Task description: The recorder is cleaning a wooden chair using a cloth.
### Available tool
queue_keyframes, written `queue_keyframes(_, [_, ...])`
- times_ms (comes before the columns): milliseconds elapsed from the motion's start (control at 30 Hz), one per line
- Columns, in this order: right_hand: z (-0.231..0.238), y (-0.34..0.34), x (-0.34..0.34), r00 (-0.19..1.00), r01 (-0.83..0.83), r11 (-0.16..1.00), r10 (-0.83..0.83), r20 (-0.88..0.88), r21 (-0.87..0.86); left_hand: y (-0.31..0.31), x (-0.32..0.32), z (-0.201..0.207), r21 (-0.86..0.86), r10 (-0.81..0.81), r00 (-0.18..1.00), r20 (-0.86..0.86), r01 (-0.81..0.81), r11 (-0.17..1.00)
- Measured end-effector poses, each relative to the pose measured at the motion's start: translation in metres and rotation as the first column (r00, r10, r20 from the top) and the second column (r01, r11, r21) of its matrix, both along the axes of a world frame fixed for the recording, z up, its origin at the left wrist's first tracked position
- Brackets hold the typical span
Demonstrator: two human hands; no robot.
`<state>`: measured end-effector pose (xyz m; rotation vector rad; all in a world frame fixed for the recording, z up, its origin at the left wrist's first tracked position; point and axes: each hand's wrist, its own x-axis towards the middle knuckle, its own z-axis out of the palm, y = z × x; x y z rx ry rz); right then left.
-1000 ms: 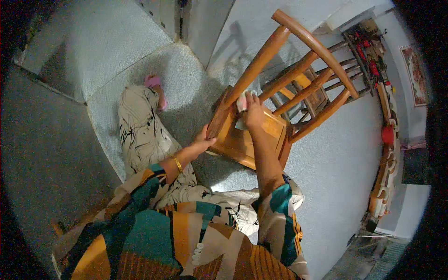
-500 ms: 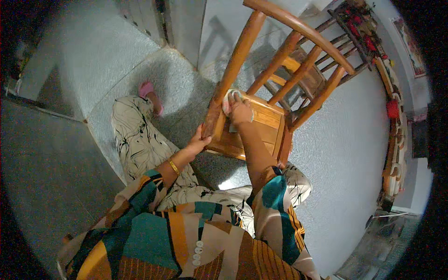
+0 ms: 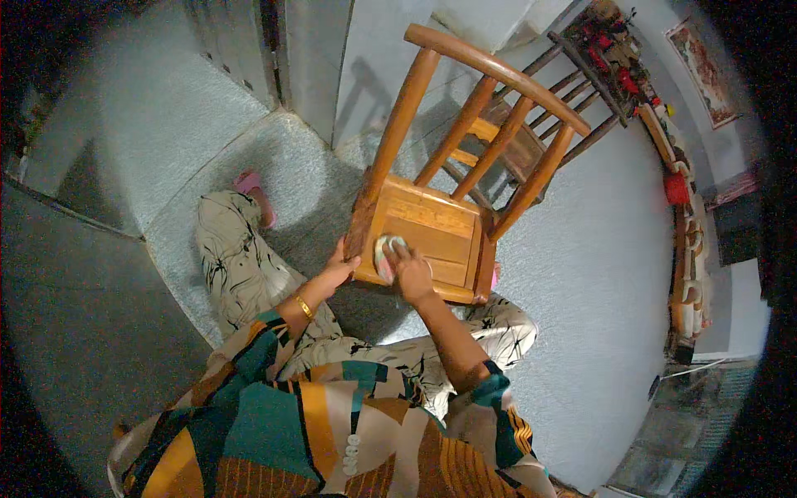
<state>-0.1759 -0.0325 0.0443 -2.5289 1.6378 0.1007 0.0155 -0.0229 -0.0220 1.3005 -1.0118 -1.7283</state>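
A brown wooden chair point(image 3: 425, 238) with a slatted back stands in front of me, tilted in the view. My left hand point(image 3: 339, 266) grips the left edge of its seat, the fingers partly hidden by the wood. On the seat, near its front left part, my right hand point(image 3: 412, 275) presses down a crumpled white and pinkish cloth point(image 3: 384, 260). The fingers of that hand are bent over the cloth. My knees are on either side of the chair.
Behind the chair is a second, darker wooden chair point(image 3: 525, 156). Along the right wall runs a wooden sofa point(image 3: 686, 286) with a red item point(image 3: 677, 188) on it. A door point(image 3: 235, 41) is at the far left. My pink slipper point(image 3: 247, 182) rests on the grey floor.
My right hand has slid the cloth from the back left of the seat toward the front edge, nearer me. The left hand stays on the seat's left edge.
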Motion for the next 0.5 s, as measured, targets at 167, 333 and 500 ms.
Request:
queue_keyframes(167, [0.020, -0.005, -0.047, 0.995, 0.081, 0.989, -0.087, 0.044, 0.121, -0.001, -0.007, 0.017, 0.024, -0.032, 0.996, 0.089, 0.030, 0.999])
queue_keyframes(333, [0.033, -0.089, -0.083, 0.861, 0.383, 0.897, -0.433, 0.266, 0.222, -0.003, -0.009, 0.005, 0.004, -0.020, 0.995, 0.093, 0.019, 1.000])
queue_keyframes(500, [0.047, -0.130, -0.063, 0.946, 0.302, 0.951, -0.308, 0.103, 0.070, 0.003, -0.005, 0.016, -0.035, -0.020, 0.995, 0.096, 0.024, 0.999])
